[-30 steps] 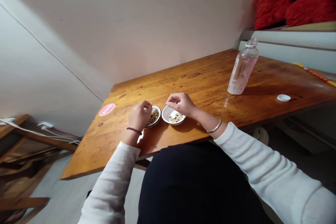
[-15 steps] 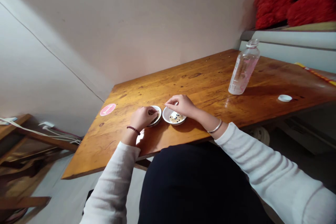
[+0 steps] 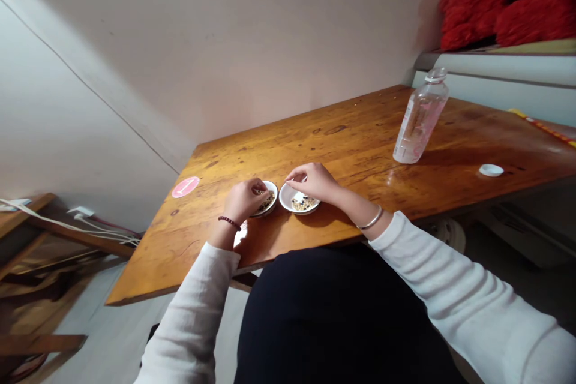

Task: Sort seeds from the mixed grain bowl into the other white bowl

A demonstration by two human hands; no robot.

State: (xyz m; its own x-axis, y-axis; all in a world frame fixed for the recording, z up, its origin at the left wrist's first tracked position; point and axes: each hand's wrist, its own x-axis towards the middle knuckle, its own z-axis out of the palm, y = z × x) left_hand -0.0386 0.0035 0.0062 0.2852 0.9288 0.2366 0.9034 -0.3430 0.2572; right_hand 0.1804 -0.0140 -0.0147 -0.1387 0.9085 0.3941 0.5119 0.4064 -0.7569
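Two small white bowls stand side by side near the table's front edge. Over the left bowl (image 3: 274, 188) is my left hand (image 3: 243, 199), its thumb and fingers drawn together just above mixed beans or grains (image 3: 267, 202). Whatever the fingertips hold is too small to make out. My right hand (image 3: 314, 182) arches above the right bowl (image 3: 285, 199), thumb and forefinger pinched close to its far left rim; I cannot tell if they touch the rim or hold anything. Pale and dark beans (image 3: 304, 203) lie in the right bowl's bottom, partly under that hand.
An uncapped clear plastic bottle (image 3: 419, 120) stands on the wooden table (image 3: 270, 150) to the right, with a white cap (image 3: 491, 170) beyond it. A round pink sticker (image 3: 185, 187) marks the left end. A wall (image 3: 279, 42) runs behind the table.
My left hand has risen slightly from the beans in the left bowl. My right hand keeps nearly the same pose over the right bowl. The view has shifted a little.
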